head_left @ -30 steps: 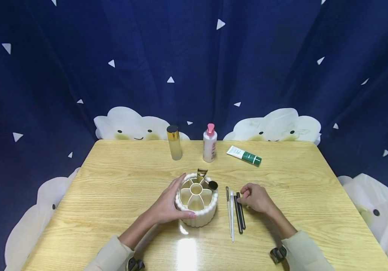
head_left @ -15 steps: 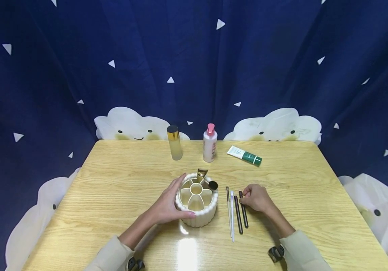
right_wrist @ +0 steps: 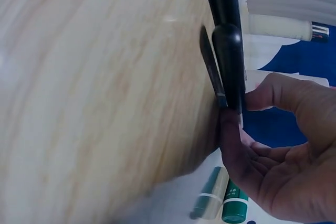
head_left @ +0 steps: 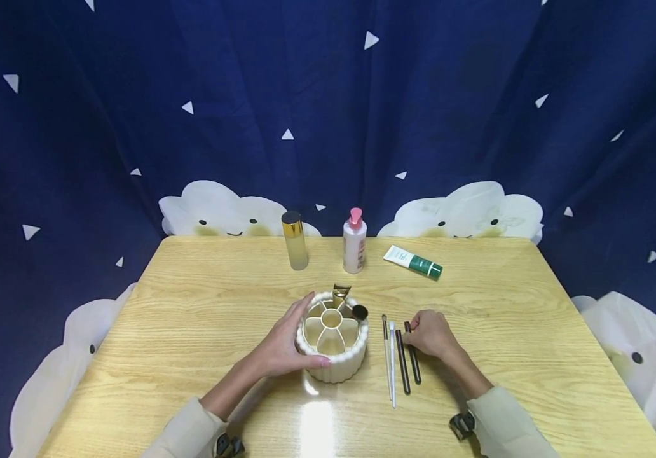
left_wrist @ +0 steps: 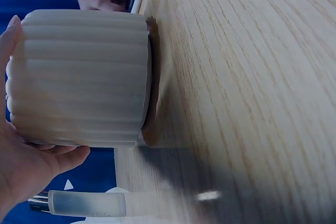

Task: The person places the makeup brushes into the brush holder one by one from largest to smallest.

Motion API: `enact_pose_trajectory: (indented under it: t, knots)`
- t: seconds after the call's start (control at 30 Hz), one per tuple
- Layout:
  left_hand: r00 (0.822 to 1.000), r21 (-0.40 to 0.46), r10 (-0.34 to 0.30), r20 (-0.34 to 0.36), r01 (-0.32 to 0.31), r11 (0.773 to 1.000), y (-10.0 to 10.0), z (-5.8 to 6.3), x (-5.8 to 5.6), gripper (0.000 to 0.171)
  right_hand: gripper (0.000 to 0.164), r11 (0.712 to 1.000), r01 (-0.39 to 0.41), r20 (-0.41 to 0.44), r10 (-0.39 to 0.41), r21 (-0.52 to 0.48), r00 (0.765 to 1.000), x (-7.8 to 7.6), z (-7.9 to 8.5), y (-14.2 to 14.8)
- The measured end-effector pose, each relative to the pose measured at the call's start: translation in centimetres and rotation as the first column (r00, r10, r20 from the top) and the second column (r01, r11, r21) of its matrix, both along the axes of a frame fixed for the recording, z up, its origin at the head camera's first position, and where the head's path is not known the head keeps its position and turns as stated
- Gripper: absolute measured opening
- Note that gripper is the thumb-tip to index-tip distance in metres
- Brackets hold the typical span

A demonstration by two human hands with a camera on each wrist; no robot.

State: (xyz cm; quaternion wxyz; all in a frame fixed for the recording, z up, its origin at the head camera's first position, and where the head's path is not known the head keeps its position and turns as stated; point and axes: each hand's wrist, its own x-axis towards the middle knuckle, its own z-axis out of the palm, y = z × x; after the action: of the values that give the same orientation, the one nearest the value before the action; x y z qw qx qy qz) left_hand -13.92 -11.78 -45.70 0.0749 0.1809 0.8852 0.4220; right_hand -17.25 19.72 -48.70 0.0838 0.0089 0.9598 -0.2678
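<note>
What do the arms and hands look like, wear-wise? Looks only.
Left hand and right hand: bare, no gloves. Left sleeve and right sleeve: plain pale cream, ending short of the wrists. Small black devices, left unit and right unit, near the sleeve ends.

Cream compartmented holder (head_left: pixel 342 369): upright | slim black stick (head_left: pixel 414 366): pinched, right of holder

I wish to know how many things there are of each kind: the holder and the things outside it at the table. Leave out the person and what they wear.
Divided holder: 1
Bottles: 2
Tube: 1
Slim brushes: 2
Black sticks: 2
Total: 8
</note>
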Motion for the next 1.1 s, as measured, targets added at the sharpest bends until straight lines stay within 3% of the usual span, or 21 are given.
enact_pose_trajectory:
  t: [0.23, 0.7, 0.8, 1.1]
  knots:
    - [1.000, 0.011, -0.002, 0.006, 0.002, 1.000, -0.1, 0.0, 0.1, 0.123, 0.021, 0.991, 0.060, 0.027, -0.057, -0.118, 0.998, 0.1, 0.7, 0.2]
    - [1.000, 0.002, 0.003, 0.005, -0.003, 1.000, 0.0, -0.1, 0.1, 0.123, 0.021, 0.957, 0.037, -0.168, -0.089, -0.287, 0.982, 1.6, 4.7, -0.4]
    - [1.000, -0.008, 0.005, 0.011, -0.005, 1.000, 0.0, -0.1, 0.1, 0.124, 0.020, 0.933, 0.010, -0.224, -0.097, -0.361, 0.970, 2.1, 5.7, -0.7]
    - [1.000, 0.007, -0.001, 0.000, 0.001, 1.000, -0.1, 0.0, 0.1, 0.123, 0.020, 0.811, -0.086, -0.344, -0.147, -0.579, 0.927, 3.5, 8.3, -2.2]
